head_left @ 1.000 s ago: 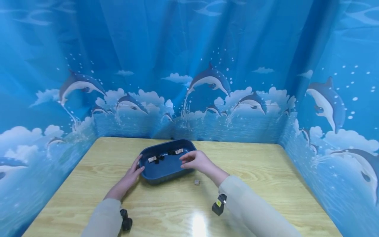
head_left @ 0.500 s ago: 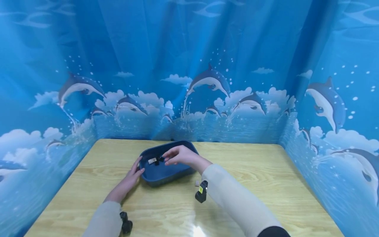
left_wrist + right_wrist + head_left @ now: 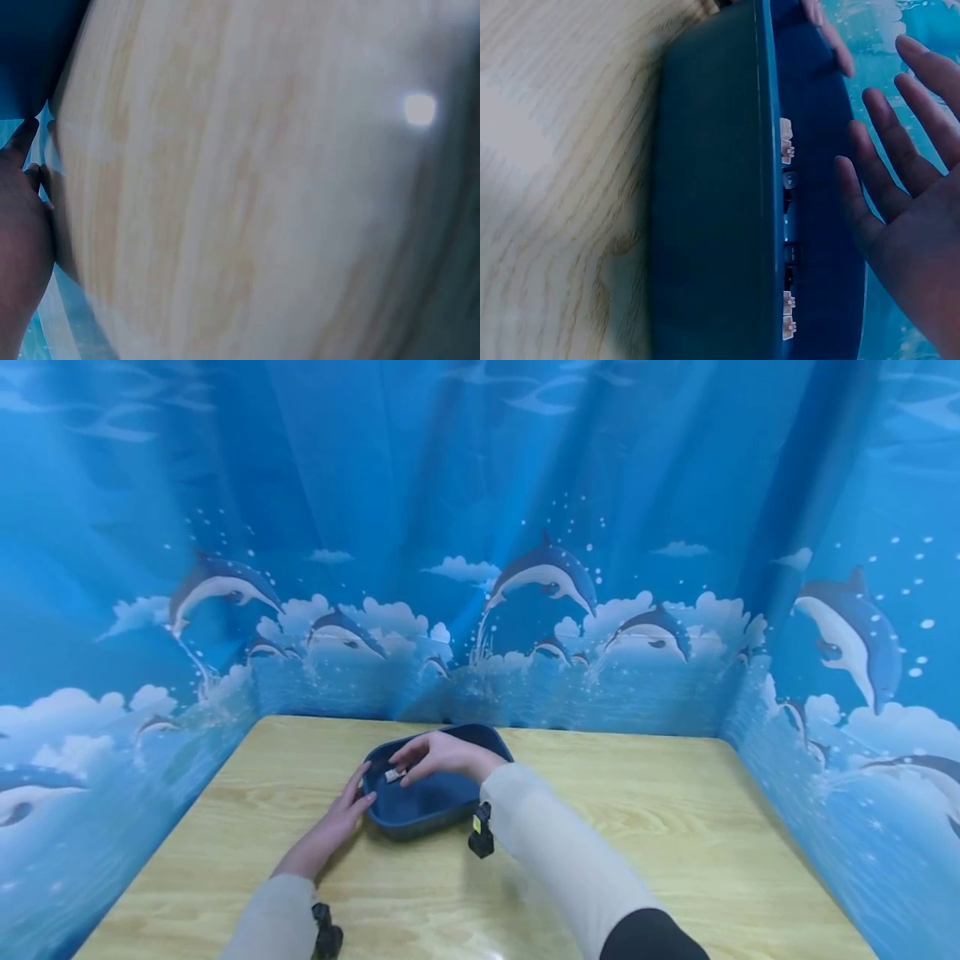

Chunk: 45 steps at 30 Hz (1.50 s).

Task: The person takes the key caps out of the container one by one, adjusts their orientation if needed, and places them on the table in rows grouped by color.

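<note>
Position of the left hand (image 3: 343, 810): nine o'clock of the blue tray (image 3: 431, 795), fingers fairly straight, touching its rim. White blocks (image 3: 393, 774) lie inside the tray, just inward at nine o'clock; black blocks (image 3: 793, 251) lie near other white ones. Right hand (image 3: 442, 755): above the tray, fingers spread, nothing visibly held. Step, as judged: reaching for blocks; next move calls for a thumb-and-finger pinch. Yellow label (image 3: 476, 824) below the right wrist: unreadable; no brand legible.
</note>
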{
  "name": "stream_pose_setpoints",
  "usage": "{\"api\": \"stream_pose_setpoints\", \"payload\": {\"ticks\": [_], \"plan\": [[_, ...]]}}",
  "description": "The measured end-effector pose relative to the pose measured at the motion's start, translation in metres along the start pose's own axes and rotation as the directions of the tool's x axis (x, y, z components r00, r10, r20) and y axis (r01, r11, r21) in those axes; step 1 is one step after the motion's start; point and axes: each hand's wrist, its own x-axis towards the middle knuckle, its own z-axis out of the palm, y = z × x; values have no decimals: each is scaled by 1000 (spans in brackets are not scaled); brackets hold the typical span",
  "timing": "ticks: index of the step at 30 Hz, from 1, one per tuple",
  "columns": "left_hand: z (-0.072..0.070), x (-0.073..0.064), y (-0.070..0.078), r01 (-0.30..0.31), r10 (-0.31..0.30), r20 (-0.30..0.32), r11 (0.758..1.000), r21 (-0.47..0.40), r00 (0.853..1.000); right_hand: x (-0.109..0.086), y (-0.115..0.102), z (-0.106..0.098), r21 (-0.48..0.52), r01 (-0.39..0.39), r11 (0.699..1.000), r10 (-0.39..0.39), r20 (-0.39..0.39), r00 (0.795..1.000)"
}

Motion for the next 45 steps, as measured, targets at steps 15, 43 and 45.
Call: {"api": "stream_pose_setpoints", "payload": {"ticks": [15, 43, 45], "plan": [[-4, -12, -5, 39, -38, 10, 999, -25, 999, 37, 11, 20, -120, -77, 990, 83, 46, 996], [0, -2, -5, 24, -23, 18, 999, -23, 1000, 51, 4, 26, -408, -182, 895, 271, 172, 947], [0, -1, -6, 17, -17, 14, 1000, -26, 1000, 49, 4, 27, -420, -183, 889, 278, 178, 944]]}}
